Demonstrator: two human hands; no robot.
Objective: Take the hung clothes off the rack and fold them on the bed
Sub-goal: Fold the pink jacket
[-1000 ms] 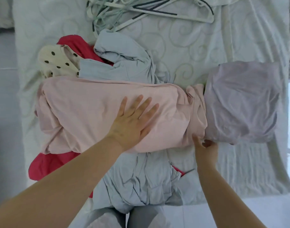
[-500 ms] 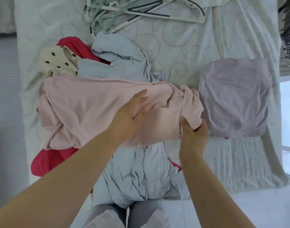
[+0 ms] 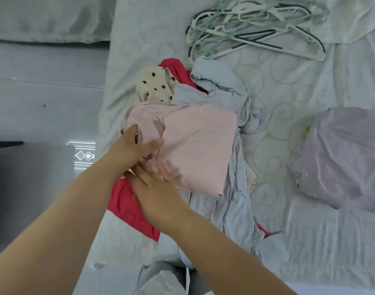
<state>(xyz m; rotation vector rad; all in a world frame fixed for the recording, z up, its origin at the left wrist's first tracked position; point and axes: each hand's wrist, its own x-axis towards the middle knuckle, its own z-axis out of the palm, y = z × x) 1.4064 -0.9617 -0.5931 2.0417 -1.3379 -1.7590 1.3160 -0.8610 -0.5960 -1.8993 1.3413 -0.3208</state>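
We count one pink garment [image 3: 199,145], one lilac garment [image 3: 341,158], one red garment [image 3: 127,205], one polka-dot garment [image 3: 154,86]; hangers [image 3: 252,28] tangled beyond counting.

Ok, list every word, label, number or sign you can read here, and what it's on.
None: no readable text anywhere.
The only sign-like mark is a lit diamond pattern left of the bed: shapes, not letters.
The cream garment bears dots only; the pink garment shows no label.

Bare bed sheet [image 3: 273,116] lies open between the clothes pile [image 3: 220,99] and lilac folded garment [image 3: 341,158]; hangers [image 3: 254,33] clutter the far side.
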